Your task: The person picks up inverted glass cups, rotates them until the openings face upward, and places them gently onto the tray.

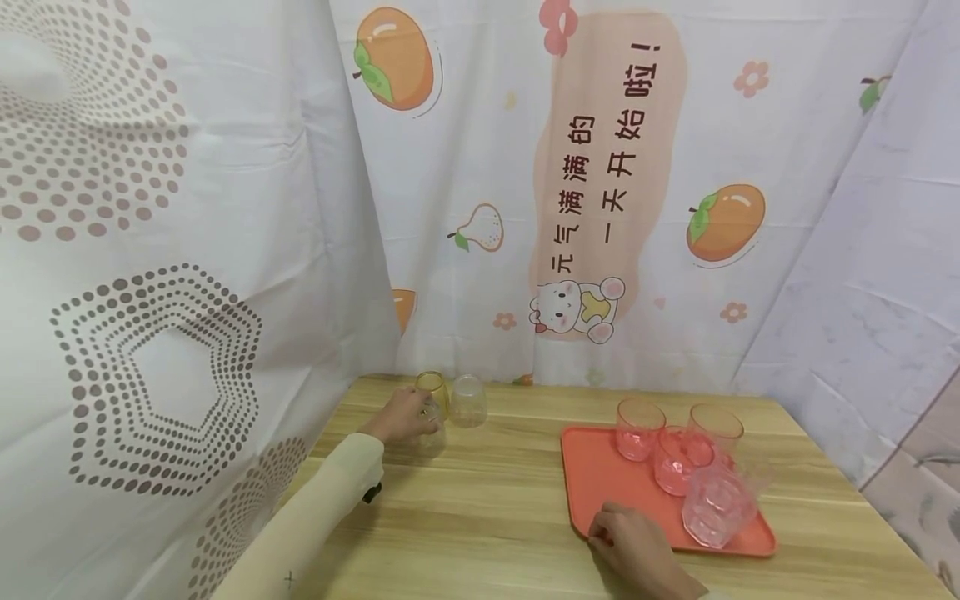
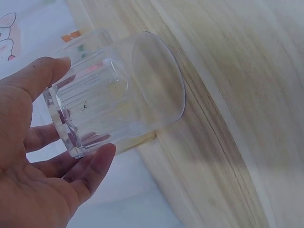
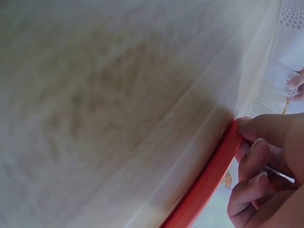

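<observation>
At the table's back left, my left hand (image 1: 406, 415) grips a clear drinking glass (image 2: 102, 97) by its thick ribbed base. The glass is upside down, its wide rim at the tabletop; whether the rim touches the wood I cannot tell. Just behind it stand a yellow glass (image 1: 432, 386) and another clear glass (image 1: 469, 403). My right hand (image 1: 633, 543) pinches the rim of the red tray (image 3: 206, 187) at its near left corner, thumb on the edge. On the tray (image 1: 588, 467) stand several clear glasses, tinted pink by it, among them a front faceted one (image 1: 716, 507).
The wooden table (image 1: 480, 508) runs back to a printed curtain (image 1: 480, 275), with a second patterned curtain (image 1: 172, 375) along the left side. Glasses crowd the right part of the tray. Bare wood lies between the tray and my left hand.
</observation>
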Demonstrator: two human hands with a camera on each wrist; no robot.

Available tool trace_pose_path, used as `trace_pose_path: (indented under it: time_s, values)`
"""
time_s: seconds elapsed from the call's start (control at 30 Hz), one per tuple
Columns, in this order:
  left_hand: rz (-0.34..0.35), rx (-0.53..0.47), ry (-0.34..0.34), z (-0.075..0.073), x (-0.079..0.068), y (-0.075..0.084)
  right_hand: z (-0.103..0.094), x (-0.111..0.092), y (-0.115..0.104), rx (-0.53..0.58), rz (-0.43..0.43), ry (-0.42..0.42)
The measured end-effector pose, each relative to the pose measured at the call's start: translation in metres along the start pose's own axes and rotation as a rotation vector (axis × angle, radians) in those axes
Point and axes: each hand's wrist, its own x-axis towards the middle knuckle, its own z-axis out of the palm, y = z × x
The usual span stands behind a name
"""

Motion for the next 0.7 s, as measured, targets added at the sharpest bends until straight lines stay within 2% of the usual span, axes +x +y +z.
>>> trace_pose_path:
  time_s: [0.27,0.43,0.57,0.7]
  values:
    - [0.037,0.049,0.02,-0.0011,-0.0003,-0.0049,0.0005,-0.0007,-0.0003,0.003,0.01,-0.007]
    - [0.044,0.044,0.039,-0.0018,-0.0033,-0.0082,-0.001,-0.0003,-0.0011,0.016,0.012,-0.023]
    - [0.04,0.034,0.033,-0.0042,-0.0063,-0.0056,-0.0019,-0.0003,-0.0011,0.016,0.012,-0.031]
    - [0.068,0.046,0.026,-0.006,-0.0088,-0.0015,-0.0023,0.0004,-0.0006,0.01,0.01,-0.03]
